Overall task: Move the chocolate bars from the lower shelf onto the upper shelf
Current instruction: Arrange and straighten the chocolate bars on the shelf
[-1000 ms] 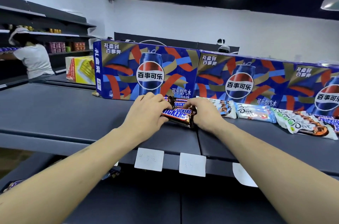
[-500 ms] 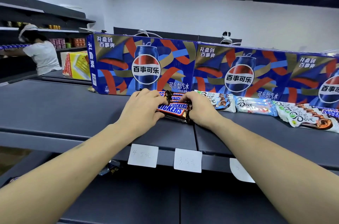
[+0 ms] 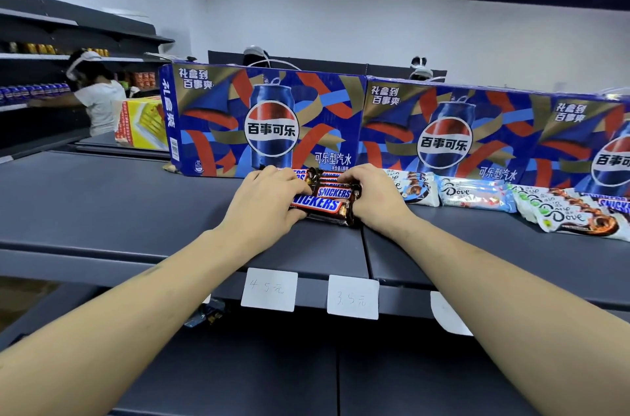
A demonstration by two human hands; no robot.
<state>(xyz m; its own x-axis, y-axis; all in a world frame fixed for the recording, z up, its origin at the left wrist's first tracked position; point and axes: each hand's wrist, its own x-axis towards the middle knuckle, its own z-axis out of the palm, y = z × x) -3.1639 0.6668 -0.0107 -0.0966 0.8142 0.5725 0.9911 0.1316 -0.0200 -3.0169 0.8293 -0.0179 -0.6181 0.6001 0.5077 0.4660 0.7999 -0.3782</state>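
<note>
Three blue printed cardboard cola cartons (image 3: pixel 269 122) line the shelf's back edge; two white paper price tags (image 3: pixel 269 289) hang on its front edge.

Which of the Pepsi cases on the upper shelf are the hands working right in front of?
The leftmost Pepsi case, the only one showing its barcoded end panel. Both hands hold the Snickers bars against its base; the other two stand further right.

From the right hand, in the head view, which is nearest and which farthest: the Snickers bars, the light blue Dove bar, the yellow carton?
1. Brown Snickers bars: touching the right hand, on its left.
2. Light blue Dove bar: to its right, same shelf.
3. Yellow carton: far left, behind.
</note>
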